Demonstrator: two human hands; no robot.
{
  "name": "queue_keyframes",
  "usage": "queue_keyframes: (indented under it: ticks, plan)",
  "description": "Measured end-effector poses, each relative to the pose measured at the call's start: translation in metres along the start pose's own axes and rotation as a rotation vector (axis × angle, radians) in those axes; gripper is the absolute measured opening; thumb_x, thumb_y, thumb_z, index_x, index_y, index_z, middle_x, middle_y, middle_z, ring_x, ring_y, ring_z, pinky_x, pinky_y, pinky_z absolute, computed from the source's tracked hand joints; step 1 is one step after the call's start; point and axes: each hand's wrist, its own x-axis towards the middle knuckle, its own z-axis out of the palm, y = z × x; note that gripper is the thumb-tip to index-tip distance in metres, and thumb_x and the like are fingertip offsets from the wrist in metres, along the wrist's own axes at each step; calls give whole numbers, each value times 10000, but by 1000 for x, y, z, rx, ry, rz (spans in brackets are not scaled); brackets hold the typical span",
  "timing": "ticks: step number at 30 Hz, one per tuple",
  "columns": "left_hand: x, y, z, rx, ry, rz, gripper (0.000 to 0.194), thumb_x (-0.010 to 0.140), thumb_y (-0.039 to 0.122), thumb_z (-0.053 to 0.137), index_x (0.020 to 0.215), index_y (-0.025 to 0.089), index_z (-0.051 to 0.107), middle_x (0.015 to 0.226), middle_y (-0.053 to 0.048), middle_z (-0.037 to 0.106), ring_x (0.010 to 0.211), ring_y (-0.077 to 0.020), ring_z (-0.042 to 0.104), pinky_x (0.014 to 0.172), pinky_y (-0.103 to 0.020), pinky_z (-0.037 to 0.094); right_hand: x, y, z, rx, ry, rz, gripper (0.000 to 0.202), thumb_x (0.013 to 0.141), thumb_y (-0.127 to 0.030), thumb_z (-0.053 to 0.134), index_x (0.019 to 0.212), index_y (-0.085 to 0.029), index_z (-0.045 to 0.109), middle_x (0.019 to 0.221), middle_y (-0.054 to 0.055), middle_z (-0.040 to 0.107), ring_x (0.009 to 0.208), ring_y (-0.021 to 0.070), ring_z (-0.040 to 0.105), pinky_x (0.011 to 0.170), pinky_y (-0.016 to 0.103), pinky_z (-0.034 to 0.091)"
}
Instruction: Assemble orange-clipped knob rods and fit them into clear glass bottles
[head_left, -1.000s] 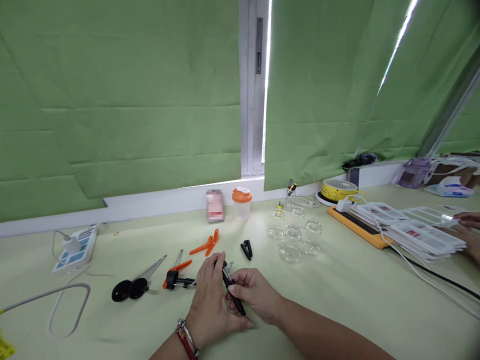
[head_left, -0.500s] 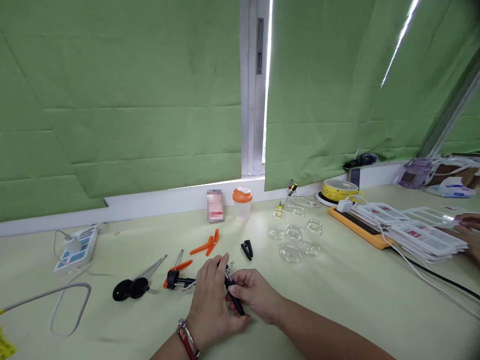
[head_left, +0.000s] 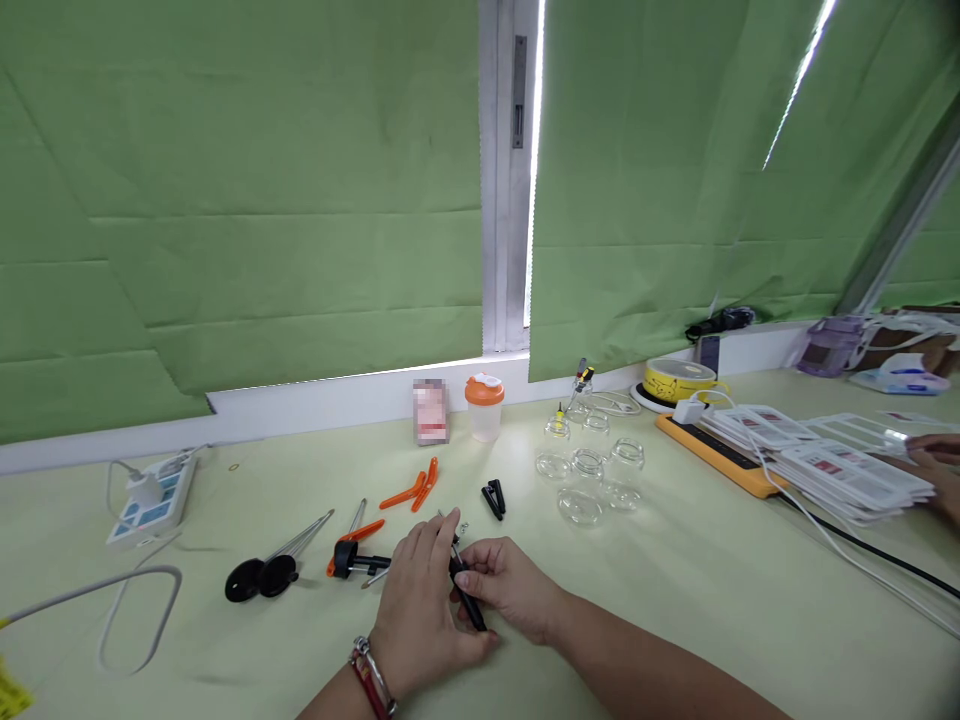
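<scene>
Near the front edge of the pale green worktop [head_left: 675, 600], both of the person's hands meet over a slim black-handled tool [head_left: 466, 597] with thin metal prongs showing at its far end. It looks light and rigid, a hard plastic handle that is probably smooth and a little slippery, so the handle's middle seems the sound place to hold it; the thin metal tips look easier to bend or snag.

The right hand [head_left: 514, 588] rests low on the worktop, fingers curled around the handle from the right, thumb on top. The left hand [head_left: 420, 600], a red and silver bracelet [head_left: 373, 680] at its wrist, arches over the tool from the left, its fingers pressed together and bearing down near the metal end; whether they pinch the prongs or only touch them cannot be told. Both forearms come in from the lower edge, the right one lying long across the surface.

Just left of the hands lie an orange and black clamp-like tool [head_left: 352, 552], a pair of black discs on metal rods [head_left: 259, 577] and orange clips [head_left: 412, 490]. A black clip [head_left: 493, 498] and clear glass jars [head_left: 592, 470] stand farther back. At the far right another person's hand [head_left: 937, 460] rests on stacked white trays [head_left: 832, 462].
</scene>
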Motion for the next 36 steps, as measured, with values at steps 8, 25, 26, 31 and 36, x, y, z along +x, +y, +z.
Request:
queue_keyframes:
  ticks: [8,25,26,31,36]
  plan:
    - [-1,0,-8,-115,-73,-178,1151,456,479,779,1415,192,210,1195,-144,530,1112,-355,499,932,-507,401,6,-6,-8,-142,14,-25,453,672,-529,697,826,-108,630,630,6,597,522,113,546,523,252,435]
    - [2,-9,-12,-397,-224,-268,940,558,387,763,1359,231,298,992,-77,638,845,-235,625,734,-353,502,34,-1,-34,-1530,241,-242,229,860,-164,438,856,-207,662,864,30,547,687,126,511,581,233,287]
    - [2,-10,-11,-393,-223,-266,930,563,383,759,1358,232,300,988,-75,639,840,-233,625,731,-352,501,34,-1,-33,-1538,242,-246,237,871,-177,431,810,-197,659,850,29,543,668,120,500,572,234,276]
    - [3,-10,-12,-389,-252,-279,917,568,371,755,1354,232,304,956,-57,643,825,-225,624,713,-335,497,31,-4,-37,-1404,238,-247,226,833,-132,473,704,-172,655,826,26,565,722,127,535,624,224,323]
    - [2,-8,-12,-395,-276,-298,944,537,368,762,1353,233,308,982,-62,636,847,-237,621,722,-333,494,29,-8,-41,-1266,266,-183,173,761,-122,561,859,-181,691,885,37,601,779,150,572,692,229,383]
